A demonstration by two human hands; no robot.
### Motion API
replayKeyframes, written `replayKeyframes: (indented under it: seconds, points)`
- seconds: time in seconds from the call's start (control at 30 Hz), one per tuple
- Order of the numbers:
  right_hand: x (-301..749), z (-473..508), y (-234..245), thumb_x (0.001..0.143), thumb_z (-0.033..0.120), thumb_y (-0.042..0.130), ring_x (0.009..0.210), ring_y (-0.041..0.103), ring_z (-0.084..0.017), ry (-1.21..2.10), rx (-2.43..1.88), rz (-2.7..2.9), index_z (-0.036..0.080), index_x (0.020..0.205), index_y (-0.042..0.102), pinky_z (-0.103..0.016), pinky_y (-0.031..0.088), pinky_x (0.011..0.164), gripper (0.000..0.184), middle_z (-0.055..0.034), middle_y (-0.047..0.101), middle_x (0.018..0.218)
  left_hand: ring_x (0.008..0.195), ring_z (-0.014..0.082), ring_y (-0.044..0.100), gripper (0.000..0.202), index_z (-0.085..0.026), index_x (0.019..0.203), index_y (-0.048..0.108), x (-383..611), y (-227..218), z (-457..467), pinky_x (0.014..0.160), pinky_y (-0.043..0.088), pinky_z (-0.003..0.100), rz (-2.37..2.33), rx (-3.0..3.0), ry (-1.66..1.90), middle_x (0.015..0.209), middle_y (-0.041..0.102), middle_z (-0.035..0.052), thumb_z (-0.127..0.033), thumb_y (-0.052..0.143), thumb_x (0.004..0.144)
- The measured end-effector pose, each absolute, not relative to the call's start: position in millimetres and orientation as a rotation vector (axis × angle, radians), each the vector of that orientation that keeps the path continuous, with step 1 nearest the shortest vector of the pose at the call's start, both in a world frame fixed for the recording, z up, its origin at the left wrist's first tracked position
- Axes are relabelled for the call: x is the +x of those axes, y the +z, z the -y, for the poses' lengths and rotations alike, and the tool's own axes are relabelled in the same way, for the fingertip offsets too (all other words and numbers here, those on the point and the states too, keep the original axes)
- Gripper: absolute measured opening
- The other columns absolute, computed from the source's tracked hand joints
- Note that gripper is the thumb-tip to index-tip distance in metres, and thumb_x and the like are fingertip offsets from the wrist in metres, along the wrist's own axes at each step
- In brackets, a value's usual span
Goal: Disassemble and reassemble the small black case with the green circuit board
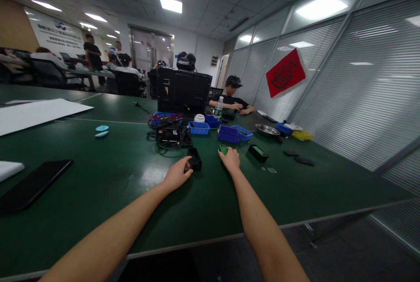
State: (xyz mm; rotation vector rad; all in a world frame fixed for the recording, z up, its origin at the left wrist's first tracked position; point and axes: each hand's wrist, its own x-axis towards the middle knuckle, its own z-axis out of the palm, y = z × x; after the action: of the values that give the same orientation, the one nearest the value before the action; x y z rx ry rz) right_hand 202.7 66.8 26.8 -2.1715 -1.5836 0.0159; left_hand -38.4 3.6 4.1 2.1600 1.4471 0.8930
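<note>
One black box [196, 160] is being gripped by the left hand [177, 174] at its near left end, that end being enclosed between curled fingers and thumb. By the right hand [231, 159], a green circuit board [223, 148] is being pinched, its visible part being exposed just beyond the fingertips, on their far left side; whether it is being lifted off the green table [98, 177] cannot be told. Farther right, a black case [258, 153] is being supported by the table, near blue trays [228, 134].
</note>
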Motion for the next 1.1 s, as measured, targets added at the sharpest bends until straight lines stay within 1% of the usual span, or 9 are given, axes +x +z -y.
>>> replayKeyframes:
  seconds: [0.13,0.23,0.33,0.43,0.53,0.67,0.77,0.87,1.1]
  points:
    - [205.4,-69.8,26.9,0.077,0.038,0.047,0.097,0.054,-0.023,0.075,-2.141,1.553,0.012,0.113,0.053,-0.029,0.040,0.080,0.045,-0.0149,0.053,0.109,0.077,0.0131,0.055,0.052,-0.020,0.123,0.038,-38.1,5.4,-2.7,0.074,0.041,0.025,-1.444,2.141,0.891,0.092,0.058,0.0014,-0.024,0.051,0.073]
    - [208.3,-71.9,28.5,0.080,0.040,0.040,0.091,0.057,-0.022,0.227,-2.150,1.531,0.014,0.100,0.061,-0.028,0.042,0.075,0.039,-0.0125,0.060,0.099,0.077,0.0130,0.055,0.052,-0.020,0.123,0.038,-38.5,5.4,-2.9,0.073,0.042,0.025,-1.431,2.150,0.899,0.092,0.058,0.0017,-0.025,0.051,0.073]
    - [211.5,-72.8,29.3,0.082,0.039,0.034,0.087,0.059,-0.022,0.333,-2.219,1.521,0.017,0.089,0.065,-0.029,0.042,0.070,0.039,-0.0114,0.063,0.091,0.076,0.0129,0.055,0.052,-0.020,0.124,0.038,-39.2,4.8,-3.1,0.072,0.042,0.025,-1.430,2.149,0.904,0.092,0.058,0.0016,-0.025,0.051,0.074]
    - [214.0,-72.5,29.8,0.083,0.037,0.032,0.089,0.057,-0.022,0.233,-2.220,1.511,0.017,0.094,0.064,-0.030,0.042,0.071,0.039,-0.0123,0.062,0.098,0.077,0.0129,0.055,0.052,-0.020,0.124,0.038,-39.7,4.1,-3.3,0.072,0.042,0.024,-1.433,2.150,0.901,0.092,0.058,0.0016,-0.024,0.051,0.073]
    - [213.6,-71.0,31.1,0.083,0.045,0.031,0.093,0.055,-0.022,0.195,-2.166,1.529,0.017,0.103,0.060,-0.030,0.042,0.073,0.045,-0.0123,0.058,0.104,0.076,0.0129,0.055,0.052,-0.019,0.124,0.038,-40.0,3.4,-3.8,0.072,0.042,0.024,-1.432,2.159,0.905,0.092,0.058,0.0018,-0.024,0.051,0.074]
    - [208.4,-67.3,30.8,0.073,0.057,0.044,0.098,0.052,-0.025,0.182,-2.162,1.619,0.018,0.113,0.053,-0.032,0.041,0.075,0.057,-0.0131,0.055,0.109,0.075,0.0129,0.055,0.052,-0.019,0.123,0.038,-40.2,3.3,-4.1,0.071,0.041,0.024,-1.421,2.171,0.911,0.091,0.058,0.0018,-0.024,0.051,0.073]
    - [205.5,-65.8,27.5,0.069,0.051,0.053,0.098,0.051,-0.026,0.138,-2.166,1.685,0.018,0.116,0.050,-0.032,0.041,0.076,0.057,-0.0130,0.053,0.108,0.076,0.0129,0.055,0.052,-0.019,0.123,0.038,-40.3,3.5,-4.2,0.072,0.041,0.024,-1.422,2.170,0.901,0.091,0.058,0.0017,-0.025,0.051,0.074]
    - [205.3,-67.1,24.2,0.070,0.044,0.054,0.095,0.053,-0.025,0.128,-2.143,1.712,0.017,0.115,0.051,-0.032,0.041,0.076,0.052,-0.0133,0.054,0.105,0.076,0.0130,0.055,0.052,-0.019,0.123,0.038,-40.4,2.4,-4.7,0.072,0.041,0.024,-1.424,2.177,0.898,0.090,0.058,0.0014,-0.024,0.051,0.073]
    - [206.2,-68.6,22.9,0.072,0.044,0.053,0.091,0.054,-0.025,0.098,-2.149,1.733,0.012,0.107,0.056,-0.031,0.040,0.074,0.047,-0.0151,0.055,0.100,0.074,0.0121,0.054,0.051,-0.019,0.122,0.039,-40.9,-1.1,-6.4,0.070,0.041,0.024,-1.421,2.185,0.931,0.089,0.058,0.0006,-0.024,0.052,0.073]
